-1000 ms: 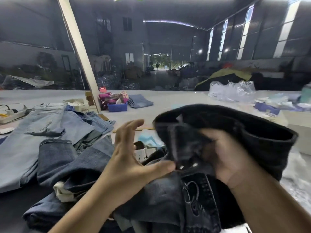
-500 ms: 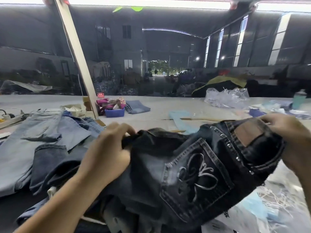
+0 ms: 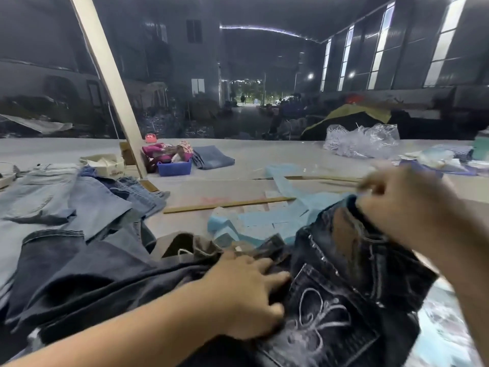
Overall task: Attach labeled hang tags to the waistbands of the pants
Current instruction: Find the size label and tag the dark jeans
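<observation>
A pair of dark washed jeans (image 3: 341, 295) lies back side up in front of me, with an embroidered back pocket (image 3: 320, 319) and a brown waistband patch (image 3: 344, 234) showing. My left hand (image 3: 246, 292) rests on the denim left of the pocket, fingers spread and fairly straight. My right hand (image 3: 404, 207) grips the waistband at its far right end, blurred by motion. Small white tags (image 3: 275, 207) lie on light blue sheets (image 3: 280, 218) on the table beyond the jeans.
Light and mid-blue jeans (image 3: 53, 207) are piled at the left. A slanted wooden post (image 3: 111, 83), a blue bin (image 3: 174, 168), folded jeans (image 3: 211, 160), a wooden strip (image 3: 227, 205) and clear plastic bags (image 3: 362, 141) sit farther back on the grey table (image 3: 264, 154).
The dark jeans have come down from being held up to lying flat. My left hand let go of the fabric edge and now rests on it. My right hand stayed at the waistband.
</observation>
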### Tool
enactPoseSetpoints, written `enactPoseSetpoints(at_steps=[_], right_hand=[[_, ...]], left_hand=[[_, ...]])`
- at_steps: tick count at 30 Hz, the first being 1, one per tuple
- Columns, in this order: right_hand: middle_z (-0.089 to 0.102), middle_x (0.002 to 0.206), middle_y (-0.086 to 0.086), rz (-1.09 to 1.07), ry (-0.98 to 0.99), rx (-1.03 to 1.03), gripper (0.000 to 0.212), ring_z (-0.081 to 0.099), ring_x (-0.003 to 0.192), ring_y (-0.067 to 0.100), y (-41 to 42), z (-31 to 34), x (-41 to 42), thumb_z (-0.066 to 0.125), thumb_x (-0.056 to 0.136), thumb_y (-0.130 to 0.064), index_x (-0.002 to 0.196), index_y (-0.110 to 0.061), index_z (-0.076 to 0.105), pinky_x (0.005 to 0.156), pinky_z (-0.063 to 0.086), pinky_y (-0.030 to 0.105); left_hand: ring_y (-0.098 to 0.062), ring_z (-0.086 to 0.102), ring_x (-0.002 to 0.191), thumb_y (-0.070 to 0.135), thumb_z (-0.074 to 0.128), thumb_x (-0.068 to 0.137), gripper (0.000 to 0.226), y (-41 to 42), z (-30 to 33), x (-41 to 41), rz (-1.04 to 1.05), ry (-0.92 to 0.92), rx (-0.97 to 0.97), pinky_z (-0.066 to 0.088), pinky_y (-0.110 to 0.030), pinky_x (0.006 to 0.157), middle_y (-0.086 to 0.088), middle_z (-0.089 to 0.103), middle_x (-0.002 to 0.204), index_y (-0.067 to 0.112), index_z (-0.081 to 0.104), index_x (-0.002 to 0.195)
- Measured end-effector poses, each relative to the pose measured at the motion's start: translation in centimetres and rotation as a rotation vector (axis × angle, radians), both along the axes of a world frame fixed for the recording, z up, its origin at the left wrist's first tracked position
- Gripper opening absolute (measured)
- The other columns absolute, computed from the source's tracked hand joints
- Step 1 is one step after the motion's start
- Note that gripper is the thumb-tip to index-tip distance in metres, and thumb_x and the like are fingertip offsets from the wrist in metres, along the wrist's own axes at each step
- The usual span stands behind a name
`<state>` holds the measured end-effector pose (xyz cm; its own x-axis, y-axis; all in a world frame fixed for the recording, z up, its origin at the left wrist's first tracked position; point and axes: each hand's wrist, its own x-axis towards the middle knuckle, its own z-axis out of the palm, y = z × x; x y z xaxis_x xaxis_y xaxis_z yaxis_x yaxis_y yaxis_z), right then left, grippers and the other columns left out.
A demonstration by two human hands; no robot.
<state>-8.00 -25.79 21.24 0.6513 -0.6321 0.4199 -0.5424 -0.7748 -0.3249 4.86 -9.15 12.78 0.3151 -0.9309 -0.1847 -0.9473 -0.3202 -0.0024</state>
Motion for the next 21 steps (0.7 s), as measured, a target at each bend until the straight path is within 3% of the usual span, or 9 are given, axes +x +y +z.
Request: enactPoseSetpoints(at_steps=[3, 5, 7, 8, 10, 12, 13, 16, 21], right_hand=[[0.062, 0.073, -0.007, 0.15, -0.287, -0.11, 0.021, 0.055, 0.066, 0.013, -0.4, 2.9, 4.6, 0.053, 0.075, -0.024, 0.089, -0.02, 0.067, 0.058, 0.039, 0.02], [0.06, 0.075, -0.003, 0.19, -0.082, -0.054, 0.019, 0.053, 0.065, 0.011, -0.1, 2.7, 10.2, 0.049, 0.078, -0.021, 0.087, -0.016, 0.066, 0.051, 0.036, 0.02], [0.058, 0.083, 0.005, 0.194, 0.136, 0.093, 0.018, 0.058, 0.072, 0.02, -0.3, 0.8, 16.5, 0.047, 0.087, -0.017, 0.095, -0.006, 0.059, 0.055, 0.049, 0.03], [0.059, 0.087, 0.008, 0.186, 0.214, 0.189, 0.016, 0.062, 0.077, 0.025, -0.8, -0.7, 19.4, 0.046, 0.091, -0.015, 0.096, -0.003, 0.055, 0.062, 0.056, 0.036], [0.065, 0.095, 0.017, 0.16, 0.274, 0.434, 0.018, 0.067, 0.084, 0.031, -2.2, -4.4, 23.9, 0.047, 0.095, -0.011, 0.093, 0.004, 0.056, 0.076, 0.061, 0.043], [0.067, 0.098, 0.021, 0.113, 0.268, 0.56, 0.017, 0.068, 0.083, 0.032, -3.8, -8.5, 26.4, 0.049, 0.095, -0.008, 0.094, 0.006, 0.059, 0.076, 0.061, 0.045], [0.066, 0.099, 0.02, 0.116, 0.273, 0.542, 0.015, 0.067, 0.081, 0.03, -4.6, -10.5, 26.9, 0.049, 0.093, -0.006, 0.096, 0.005, 0.059, 0.072, 0.061, 0.04], [0.067, 0.103, 0.011, 0.113, 0.282, 0.491, 0.017, 0.06, 0.077, 0.02, -8.1, -14.9, 27.8, 0.053, 0.089, -0.006, 0.098, -0.006, 0.067, 0.062, 0.048, 0.025], [0.061, 0.088, -0.002, 0.06, 0.202, 0.486, 0.019, 0.053, 0.071, 0.01, -11.8, -16.4, 27.9, 0.062, 0.084, -0.006, 0.088, -0.024, 0.065, 0.051, 0.043, 0.023]], left_hand=[[-0.027, 0.037, 0.135, 0.055, 0.044, 0.092, 0.06, -3.3, 1.0, 2.3, 0.025, 0.178, 0.279, 0.035, -0.041, 0.109, 0.0, 0.033, 0.155, 0.044, 0.027, 0.149], [-0.021, 0.056, 0.11, 0.034, 0.055, 0.095, 0.038, -5.4, 3.5, 6.0, 0.136, 0.566, 0.309, 0.049, -0.029, 0.088, 0.002, 0.063, 0.127, 0.029, 0.056, 0.132], [-0.025, 0.063, 0.091, 0.016, 0.055, 0.097, 0.02, -7.3, 4.6, 10.6, 0.328, 0.86, 0.26, 0.053, -0.031, 0.078, -0.002, 0.07, 0.099, 0.017, 0.062, 0.116], [-0.026, 0.065, 0.085, 0.013, 0.054, 0.097, 0.019, -8.4, 4.5, 13.0, 0.429, 0.859, 0.206, 0.054, -0.034, 0.077, -0.006, 0.069, 0.097, 0.013, 0.061, 0.115], [-0.025, 0.064, 0.083, 0.011, 0.051, 0.097, 0.024, -10.2, 2.7, 17.3, 0.546, 0.526, 0.089, 0.055, -0.038, 0.075, -0.008, 0.064, 0.098, 0.005, 0.06, 0.118], [-0.026, 0.06, 0.086, 0.011, 0.048, 0.094, 0.025, -11.4, -1.4, 20.4, 0.609, 0.147, -0.082, 0.05, -0.035, 0.073, -0.01, 0.063, 0.105, 0.003, 0.061, 0.113], [-0.026, 0.057, 0.087, 0.011, 0.048, 0.092, 0.022, -11.6, -4.0, 21.3, 0.661, 0.1, -0.176, 0.047, -0.033, 0.072, -0.01, 0.064, 0.109, 0.007, 0.062, 0.109], [-0.024, 0.059, 0.084, 0.013, 0.049, 0.087, 0.013, -11.7, -11.5, 24.1, 0.874, 0.237, -0.333, 0.046, -0.03, 0.067, -0.006, 0.065, 0.101, 0.015, 0.06, 0.096], [-0.02, 0.059, 0.083, 0.024, 0.059, 0.08, 0.025, -12.1, -14.9, 26.1, 0.837, 0.208, -0.32, 0.044, -0.029, 0.059, 0.002, 0.059, 0.093, 0.023, 0.052, 0.103]])
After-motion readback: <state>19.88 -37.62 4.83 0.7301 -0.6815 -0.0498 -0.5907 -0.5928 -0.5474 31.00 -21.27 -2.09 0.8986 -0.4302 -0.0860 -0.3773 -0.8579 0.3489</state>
